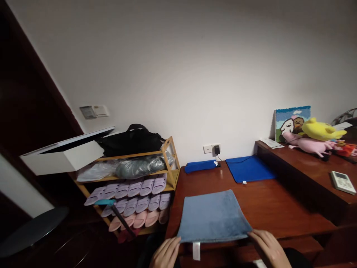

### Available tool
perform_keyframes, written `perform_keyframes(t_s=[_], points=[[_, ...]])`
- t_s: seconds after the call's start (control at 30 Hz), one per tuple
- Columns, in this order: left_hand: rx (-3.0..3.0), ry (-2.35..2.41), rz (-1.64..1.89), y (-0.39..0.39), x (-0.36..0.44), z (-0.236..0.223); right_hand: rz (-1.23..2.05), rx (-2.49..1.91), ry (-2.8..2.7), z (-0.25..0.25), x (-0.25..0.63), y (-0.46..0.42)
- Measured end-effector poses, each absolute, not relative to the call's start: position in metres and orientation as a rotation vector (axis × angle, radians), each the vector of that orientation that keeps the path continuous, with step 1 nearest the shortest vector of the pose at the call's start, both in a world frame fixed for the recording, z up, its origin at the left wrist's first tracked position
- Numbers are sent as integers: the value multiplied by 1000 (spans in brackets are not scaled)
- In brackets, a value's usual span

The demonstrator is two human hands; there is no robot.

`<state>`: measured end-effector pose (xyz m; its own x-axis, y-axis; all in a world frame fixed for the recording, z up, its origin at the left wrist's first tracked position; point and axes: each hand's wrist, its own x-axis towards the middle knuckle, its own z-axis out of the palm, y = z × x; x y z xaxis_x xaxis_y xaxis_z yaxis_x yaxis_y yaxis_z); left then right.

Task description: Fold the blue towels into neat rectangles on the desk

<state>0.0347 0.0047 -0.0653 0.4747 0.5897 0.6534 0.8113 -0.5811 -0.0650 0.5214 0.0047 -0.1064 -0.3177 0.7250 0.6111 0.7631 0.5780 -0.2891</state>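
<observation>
A grey-blue cloth is spread over the front of the brown wooden table, its white tag hanging from the near edge. My left hand pinches the near left corner. At the near right corner, my right hand grips the cloth between thumb and fingers. Farther back on the table lie a flat bright blue cloth on the right and a folded blue cloth by the wall.
A wooden rack with several slippers and a black bag stands left. A black plug sits in the wall socket. On the raised right ledge are plush toys and a white remote.
</observation>
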Motion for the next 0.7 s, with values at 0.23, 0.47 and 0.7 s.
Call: perform_keyframes(t_s=[0.23,0.47,0.7], points=[[-2313,-1438,-1292,15,60,67,-511,-997,-1972,15,540,28],[-2450,-1746,-1675,34,62,145,-542,-906,-1886,83,551,44],[-2604,-2003,-1461,150,63,80,-289,-1118,-2069,51,527,151]])
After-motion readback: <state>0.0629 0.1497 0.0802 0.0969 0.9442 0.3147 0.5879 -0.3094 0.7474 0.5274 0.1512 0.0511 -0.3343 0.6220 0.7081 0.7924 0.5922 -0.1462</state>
